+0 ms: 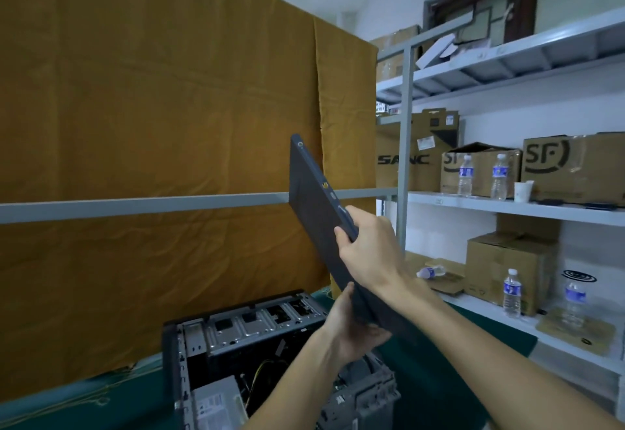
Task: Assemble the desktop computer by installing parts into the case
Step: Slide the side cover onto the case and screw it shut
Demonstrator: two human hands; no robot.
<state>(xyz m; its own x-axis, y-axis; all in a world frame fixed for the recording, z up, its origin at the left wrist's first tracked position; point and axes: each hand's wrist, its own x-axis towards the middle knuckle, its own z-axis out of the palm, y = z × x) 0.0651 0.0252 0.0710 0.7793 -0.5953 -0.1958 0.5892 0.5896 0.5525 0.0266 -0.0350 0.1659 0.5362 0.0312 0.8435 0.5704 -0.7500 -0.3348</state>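
Both hands grip a matt dark panel [313,199]; below them, bare dull metal case [243,331]; behind, wrinkled mustard cloth [152,108].

The side panel [314,206] is dark slate blue with a small brass-coloured fitting on its edge, and the computer case [243,345] below shows a dark frame around bare silver-grey metal bays, with yellow and black wires inside. A mustard-brown cloth [152,108] hangs behind, crossed by a pale grey bar [135,206], over a dark green worktop [473,335]. The shelves [507,209] are light grey-white, carrying brown cardboard boxes [571,165] printed with black logos and clear bottles [500,176] with blue labels.
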